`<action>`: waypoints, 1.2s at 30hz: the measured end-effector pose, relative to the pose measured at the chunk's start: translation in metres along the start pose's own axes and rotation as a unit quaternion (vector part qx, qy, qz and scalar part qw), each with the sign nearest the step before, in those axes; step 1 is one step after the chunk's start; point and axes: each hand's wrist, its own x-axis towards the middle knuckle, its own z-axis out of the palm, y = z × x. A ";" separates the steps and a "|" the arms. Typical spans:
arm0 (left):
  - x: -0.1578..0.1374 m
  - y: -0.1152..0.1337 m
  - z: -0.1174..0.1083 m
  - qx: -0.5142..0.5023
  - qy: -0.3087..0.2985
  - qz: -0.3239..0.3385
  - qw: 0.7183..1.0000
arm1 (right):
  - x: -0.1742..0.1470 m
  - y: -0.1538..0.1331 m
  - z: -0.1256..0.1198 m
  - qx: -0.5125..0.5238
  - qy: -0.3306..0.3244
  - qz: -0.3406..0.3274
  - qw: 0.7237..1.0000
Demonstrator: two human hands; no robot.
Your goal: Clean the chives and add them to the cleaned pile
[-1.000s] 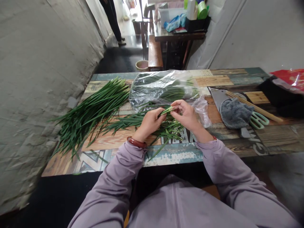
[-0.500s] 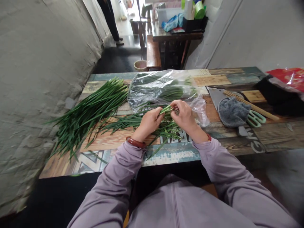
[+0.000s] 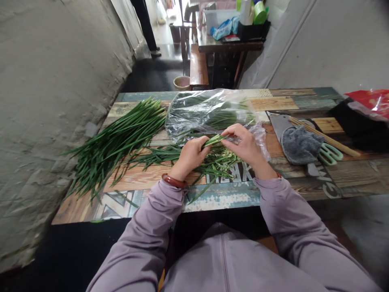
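Note:
My left hand [image 3: 193, 155] is closed around a small bunch of garlic chives [image 3: 214, 140], whose pale stem ends stick out to the right. At those ends my right hand [image 3: 243, 142] has thumb and fingertips pinched close together, on the tips of the stems. Beneath both hands lie loose trimmings [image 3: 223, 164], with pale bits and green leaves mixed. A large pile of chives [image 3: 121, 140] rests on the left of the table. Behind my hands, a clear plastic bag [image 3: 209, 109] holds more chives.
To the right on the patterned table [image 3: 285, 187] lie a cleaver [image 3: 276, 123], a grey cloth [image 3: 300, 144], chopsticks [image 3: 328, 138] and green-handled scissors [image 3: 331, 154]. A red package [image 3: 372, 101] and a black item [image 3: 349, 123] sit at the far right. Beyond stand a bench [image 3: 199, 67] and a person's legs [image 3: 147, 28].
My right hand has shifted slightly right, and its fingers sit at the very ends of the stems. My left hand keeps its hold on the chives. The view has shifted slightly.

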 end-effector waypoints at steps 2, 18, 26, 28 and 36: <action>0.000 0.000 0.000 0.003 -0.008 -0.001 1.000 | -0.001 0.002 0.004 -0.021 -0.027 -0.022 0.999; -0.001 0.004 0.000 0.039 0.031 0.025 0.998 | 0.000 0.013 0.018 0.246 0.115 0.262 0.926; 0.003 -0.004 -0.004 -0.336 0.112 -0.081 0.932 | -0.003 -0.003 0.014 0.084 0.024 0.111 0.990; 0.003 -0.005 -0.004 -0.375 0.102 -0.085 0.917 | -0.005 -0.008 0.019 0.073 0.005 0.061 0.995; 0.002 -0.003 -0.002 -0.334 0.082 -0.073 0.936 | -0.013 -0.018 0.040 0.079 -0.078 -0.013 0.994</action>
